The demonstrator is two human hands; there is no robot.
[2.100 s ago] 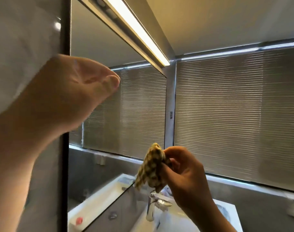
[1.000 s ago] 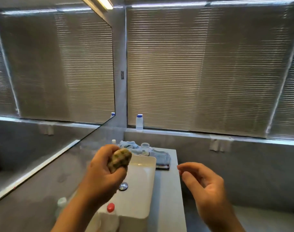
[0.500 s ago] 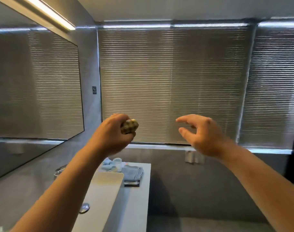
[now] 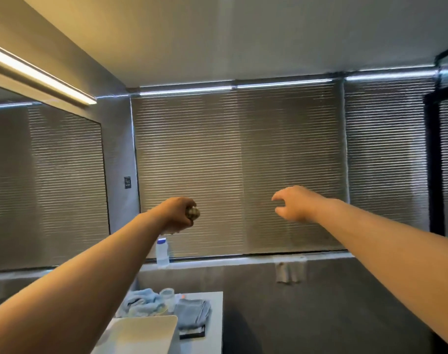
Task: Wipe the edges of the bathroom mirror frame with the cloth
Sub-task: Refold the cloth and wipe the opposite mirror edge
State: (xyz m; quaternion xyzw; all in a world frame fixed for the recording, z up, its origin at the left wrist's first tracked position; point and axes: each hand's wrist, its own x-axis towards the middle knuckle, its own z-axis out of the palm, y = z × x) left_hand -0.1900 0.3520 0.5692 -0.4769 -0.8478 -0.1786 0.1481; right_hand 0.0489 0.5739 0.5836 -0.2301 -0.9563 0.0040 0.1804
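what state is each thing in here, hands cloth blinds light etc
left hand: gripping the cloth
checked cloth: balled up, off the mirror
right hand: holding nothing, fingers loosely curled
mirror: untouched
blinds: lowered, slats closed
light bar: on
plastic bottle: upright, capped
blue towel: folded

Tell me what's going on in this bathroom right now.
A person stands with both arms stretched out toward the window blinds. The left hand grips a balled-up checked cloth; the right hand is empty, fingers loosely spread. Neither touches the mirror on the left wall, so no wiping is happening at this moment. A bottle stands on the ledge below.
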